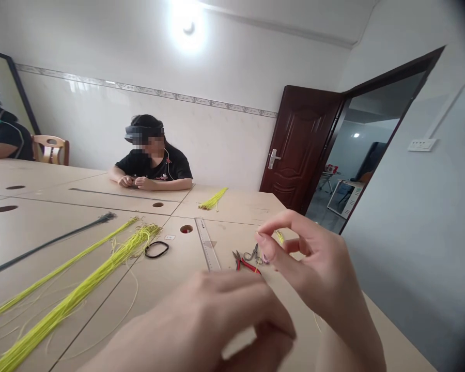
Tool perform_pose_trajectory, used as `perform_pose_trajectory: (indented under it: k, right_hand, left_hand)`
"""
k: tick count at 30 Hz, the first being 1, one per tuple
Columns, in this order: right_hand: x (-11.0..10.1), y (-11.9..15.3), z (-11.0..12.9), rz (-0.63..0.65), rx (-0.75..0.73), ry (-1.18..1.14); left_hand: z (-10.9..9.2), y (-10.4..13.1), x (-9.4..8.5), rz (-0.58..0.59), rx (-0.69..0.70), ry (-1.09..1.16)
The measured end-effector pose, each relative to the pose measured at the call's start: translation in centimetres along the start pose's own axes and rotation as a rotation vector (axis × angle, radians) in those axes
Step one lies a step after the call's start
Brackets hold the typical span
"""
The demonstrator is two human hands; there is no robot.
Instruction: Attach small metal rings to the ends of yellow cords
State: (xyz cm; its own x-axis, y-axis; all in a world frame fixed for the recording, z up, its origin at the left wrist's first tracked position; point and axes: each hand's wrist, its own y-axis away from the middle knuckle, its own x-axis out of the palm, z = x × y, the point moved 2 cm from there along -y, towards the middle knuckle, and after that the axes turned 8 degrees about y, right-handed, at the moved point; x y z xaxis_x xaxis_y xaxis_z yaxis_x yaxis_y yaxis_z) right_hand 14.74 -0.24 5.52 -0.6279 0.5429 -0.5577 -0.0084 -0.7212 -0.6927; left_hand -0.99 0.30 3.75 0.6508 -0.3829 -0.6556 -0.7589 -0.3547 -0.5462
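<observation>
My right hand (313, 268) is raised over the right side of the table, thumb and forefinger pinched together. Something tiny may be between those tips, too small to name. Lower and nearer, my left hand (220, 315) is slightly blurred, its fingers curled in toward the thumb; whatever they grip is hidden. A pair of red-handled pliers (248, 265) and small scissors (251, 254) lie on the table just beyond my hands. To their left is a clear ruler (206, 244). A thin pale cord (317, 322) shows below my right wrist.
Bundles of yellow cord (73, 294) and a dark cord bundle (50, 245) stretch across the left. A black loop (156, 250) lies beside them. Another yellow bundle (214, 199) is farther back. A person (151, 160) sits opposite, another person (3, 132) far left. The table has round holes (186, 229).
</observation>
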Motion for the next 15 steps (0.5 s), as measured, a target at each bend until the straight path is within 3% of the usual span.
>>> perform_pose_trajectory:
  k: [3, 6, 8, 12, 15]
  right_hand:
    - [0.0, 0.2, 0.3, 0.024, 0.010, 0.023]
    - [0.1, 0.3, 0.6, 0.046, 0.030, 0.012]
    - [0.5, 0.3, 0.7, 0.048, 0.007, 0.003]
    - [1.3, 0.3, 0.7, 0.074, -0.047, -0.007]
    - [1.4, 0.5, 0.8, 0.040, -0.073, 0.011]
  left_hand:
    - [0.3, 0.4, -2.5, -0.318, 0.018, -0.083]
    - [1.4, 0.9, -3.4, -0.459, -0.016, -0.241]
    - [2.0, 0.9, -3.2, -0.463, -0.033, -0.293]
    - [2.3, 0.4, -2.3, -0.364, -0.015, -0.243]
    - [2.2, 0.2, -2.1, -0.370, 0.004, -0.254]
